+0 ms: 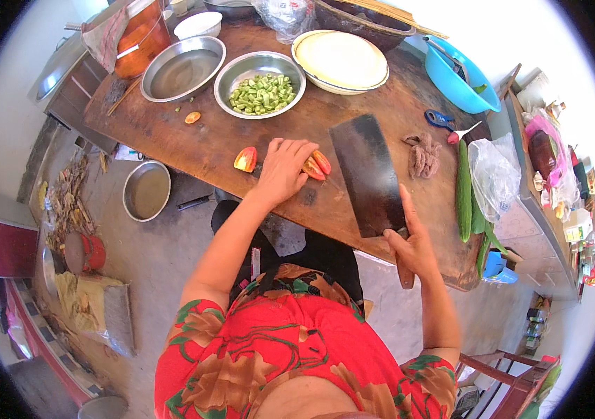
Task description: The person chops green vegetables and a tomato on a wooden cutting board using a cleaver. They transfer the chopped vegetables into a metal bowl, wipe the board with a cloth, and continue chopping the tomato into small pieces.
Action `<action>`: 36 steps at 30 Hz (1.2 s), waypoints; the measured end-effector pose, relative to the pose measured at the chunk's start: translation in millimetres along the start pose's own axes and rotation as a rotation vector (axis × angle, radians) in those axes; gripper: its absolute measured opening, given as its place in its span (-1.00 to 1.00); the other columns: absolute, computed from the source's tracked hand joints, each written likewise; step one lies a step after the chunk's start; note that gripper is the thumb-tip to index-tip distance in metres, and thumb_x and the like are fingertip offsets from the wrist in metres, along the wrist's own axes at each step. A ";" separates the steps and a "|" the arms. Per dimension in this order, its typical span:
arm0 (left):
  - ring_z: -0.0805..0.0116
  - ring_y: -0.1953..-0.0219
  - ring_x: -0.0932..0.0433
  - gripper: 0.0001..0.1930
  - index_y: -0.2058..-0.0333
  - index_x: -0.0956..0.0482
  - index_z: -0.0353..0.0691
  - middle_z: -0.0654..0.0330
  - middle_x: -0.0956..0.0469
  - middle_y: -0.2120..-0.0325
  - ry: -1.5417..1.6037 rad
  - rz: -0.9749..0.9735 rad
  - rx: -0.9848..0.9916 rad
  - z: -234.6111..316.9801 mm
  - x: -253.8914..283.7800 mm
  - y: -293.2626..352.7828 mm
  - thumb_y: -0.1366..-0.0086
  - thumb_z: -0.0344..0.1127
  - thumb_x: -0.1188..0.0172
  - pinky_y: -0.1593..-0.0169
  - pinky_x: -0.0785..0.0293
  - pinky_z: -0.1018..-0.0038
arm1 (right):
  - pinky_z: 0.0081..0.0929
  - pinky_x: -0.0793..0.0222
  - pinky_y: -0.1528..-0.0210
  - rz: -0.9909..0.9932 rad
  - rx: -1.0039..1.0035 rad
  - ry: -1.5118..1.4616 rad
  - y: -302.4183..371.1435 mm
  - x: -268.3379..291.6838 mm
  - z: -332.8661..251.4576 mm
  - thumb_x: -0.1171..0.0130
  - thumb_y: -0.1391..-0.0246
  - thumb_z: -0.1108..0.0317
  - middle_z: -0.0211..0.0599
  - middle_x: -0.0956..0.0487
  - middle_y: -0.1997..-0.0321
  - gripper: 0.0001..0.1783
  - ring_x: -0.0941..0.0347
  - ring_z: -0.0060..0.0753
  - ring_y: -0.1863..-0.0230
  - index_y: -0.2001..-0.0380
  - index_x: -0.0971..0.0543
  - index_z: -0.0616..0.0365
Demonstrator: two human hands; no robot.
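Note:
My left hand rests on the wooden table, its fingers curled over cut tomato wedges with red skin and pale flesh. Left of it lies a separate tomato piece, cut side up. In my right hand is the handle of a cleaver. Its wide dark blade lies nearly flat to the view, just right of the wedges and apart from them. Beyond my hands stands a steel bowl of chopped green beans. A small tomato slice lies to its left.
A steel basin of water and a covered pale bowl flank the bean bowl. To the right are a blue basin, a crumpled cloth, a peeler, a radish, cucumbers and a plastic bag.

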State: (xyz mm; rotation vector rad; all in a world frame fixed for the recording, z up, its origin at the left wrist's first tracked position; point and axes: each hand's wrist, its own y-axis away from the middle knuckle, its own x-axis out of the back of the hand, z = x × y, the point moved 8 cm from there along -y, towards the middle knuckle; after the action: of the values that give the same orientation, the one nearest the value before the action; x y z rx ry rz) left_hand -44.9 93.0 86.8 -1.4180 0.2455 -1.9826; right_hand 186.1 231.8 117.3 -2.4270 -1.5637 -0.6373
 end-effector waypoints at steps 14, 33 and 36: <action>0.07 0.10 -0.48 -0.53 0.20 -0.54 -0.16 0.17 -0.50 0.27 0.054 -0.219 0.136 3.5 -45.7 -16.1 0.13 -0.25 -0.50 0.02 -0.40 0.20 | -0.55 -0.41 0.47 0.058 -0.159 0.118 8.3 -6.8 -0.5 -0.05 0.01 0.66 -0.29 -0.57 0.02 -0.03 -0.36 -0.63 0.59 -0.46 -0.03 -0.21; 0.21 0.13 -0.47 -0.61 0.28 -0.58 -0.12 0.24 -0.51 0.33 0.010 -0.082 0.115 16.0 -31.9 -9.3 0.10 -0.18 -0.47 0.05 -0.28 0.28 | 0.10 -0.35 0.32 -0.174 -0.083 0.582 -5.9 -29.0 -14.8 0.02 -0.07 0.54 0.26 -0.53 0.46 -0.05 -0.49 0.34 0.40 -0.46 0.15 -0.27; 0.23 0.14 -0.47 -0.65 0.31 -0.60 -0.11 0.26 -0.53 0.34 0.021 -0.096 0.127 15.7 -33.1 -8.5 0.10 -0.18 -0.47 0.05 -0.27 0.28 | 0.10 -0.34 0.35 -0.222 -0.050 0.669 -9.3 -32.4 -17.8 0.05 -0.05 0.56 0.25 -0.53 0.49 -0.05 -0.49 0.33 0.43 -0.46 0.16 -0.21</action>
State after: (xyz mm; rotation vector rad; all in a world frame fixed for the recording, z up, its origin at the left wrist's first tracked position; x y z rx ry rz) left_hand -28.5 123.4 72.0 -1.3515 0.0607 -2.0527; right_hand 161.8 202.4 117.9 -1.7781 -1.5177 -1.3640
